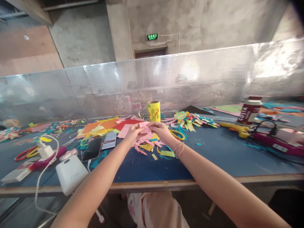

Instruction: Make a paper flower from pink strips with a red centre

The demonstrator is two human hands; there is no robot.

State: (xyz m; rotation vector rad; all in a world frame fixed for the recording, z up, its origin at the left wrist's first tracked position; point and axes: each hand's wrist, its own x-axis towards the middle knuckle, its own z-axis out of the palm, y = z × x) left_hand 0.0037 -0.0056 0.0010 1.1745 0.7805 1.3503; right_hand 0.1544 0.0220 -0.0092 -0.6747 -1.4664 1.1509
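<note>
Both hands meet above the middle of the blue table [213, 158]. My left hand [133, 133] and my right hand [160, 130] pinch a small pink piece of paper [144, 126] between them, fingers closed on its edges. Below the hands lies a heap of pink, yellow and blue paper scraps [147, 146]. Just behind the hands stands a yellow roll [154, 111]. Yellow-handled scissors [177, 135] lie right of my right wrist, which wears a thin bracelet.
Coloured paper sheets [106, 125] lie left of centre, with a dark phone [92, 148] and a white power bank [71, 173] with cable in front of them. Red scissors [25, 152] sit far left. At the right are a Costa bottle [249, 110], a yellow glue gun [235, 128] and a pink tool [275, 142]. A perforated metal screen [166, 79] backs the table.
</note>
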